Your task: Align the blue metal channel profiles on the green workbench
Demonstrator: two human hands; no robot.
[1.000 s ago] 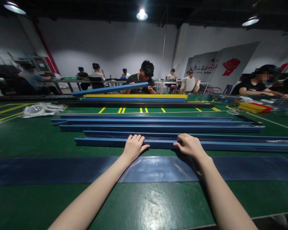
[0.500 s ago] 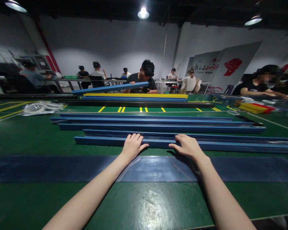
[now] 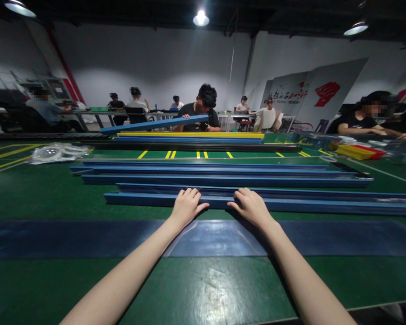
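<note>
Green table, with left hand and right hand curled over a blue channel

Ceiling lamps light a pale wall, and people sit well beyond the translucent strip lying flat across the table. Just beyond that strip, and roughly parallel to it, rests the blue channel. Both arms reach over the strip, and each hand has its fingers hooked over the channel's side nearer the strip, thumb towards the outer face; how hard they press cannot be told. Set a little apart on one side, the hands would seem to steady the long piece evenly. Laying lengths parallel to the strip probably leaves each within reach: beyond it, past the held piece, sit more blue channels, then a yellow bar.

Slender and straight, the blue channel shows two upright sides with a groove between them. One end is visible; the other runs out of view. A shiny pale patch marks the groove beyond the strip's right stretch; whether film or glare is unclear.
</note>
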